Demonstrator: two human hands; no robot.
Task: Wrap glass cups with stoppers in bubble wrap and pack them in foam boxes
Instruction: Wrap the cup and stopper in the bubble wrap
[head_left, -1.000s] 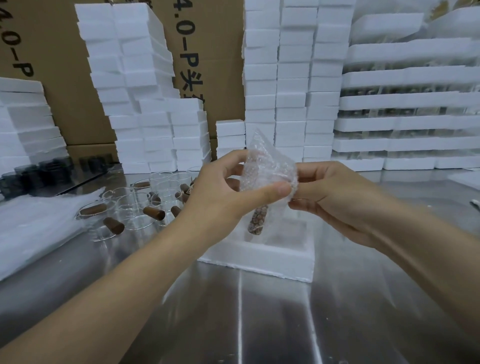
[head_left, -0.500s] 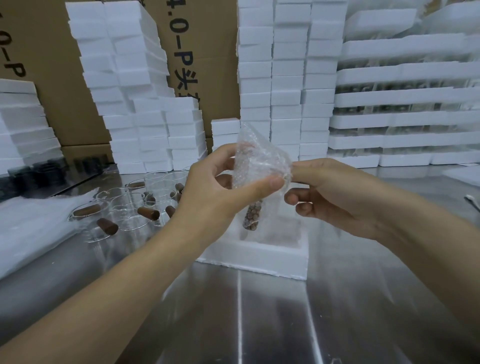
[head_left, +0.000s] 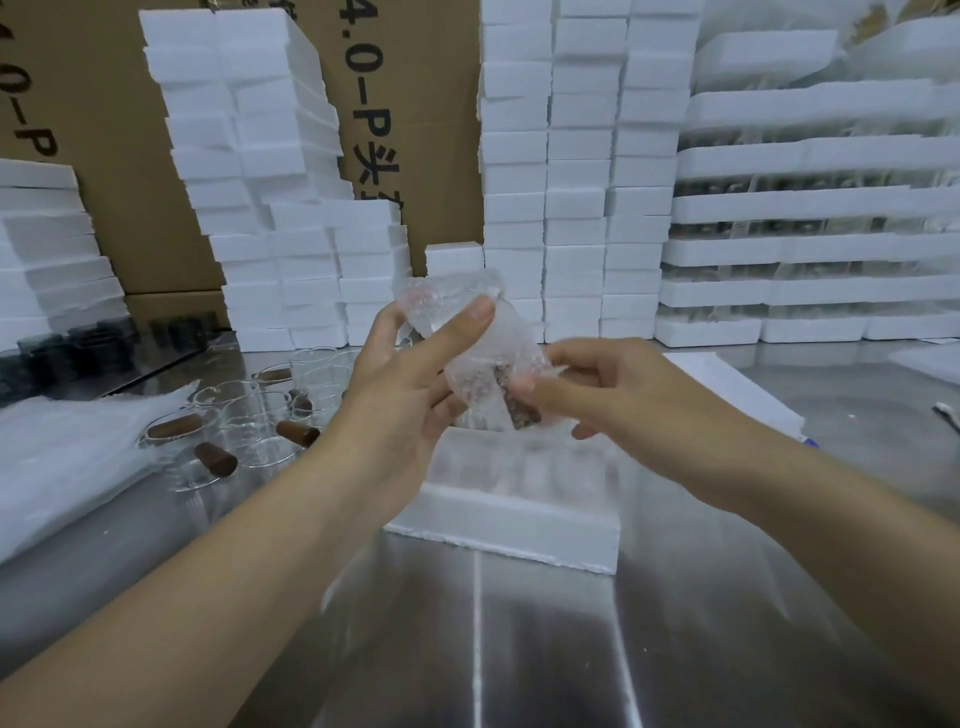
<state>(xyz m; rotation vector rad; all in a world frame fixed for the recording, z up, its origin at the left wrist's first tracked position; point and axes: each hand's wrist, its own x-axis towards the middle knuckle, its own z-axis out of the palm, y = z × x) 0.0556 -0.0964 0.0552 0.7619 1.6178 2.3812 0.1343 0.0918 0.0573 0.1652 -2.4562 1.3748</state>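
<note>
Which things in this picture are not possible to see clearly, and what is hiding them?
1. Head view: the glass cup is mostly hidden by bubble wrap, the left hand and the right hand; only its stopper shows.
2. Head view: the inside of the foam box is blurred and partly behind the hands.
3. Head view: the dark objects at the left edge are blurred and cut off.
</note>
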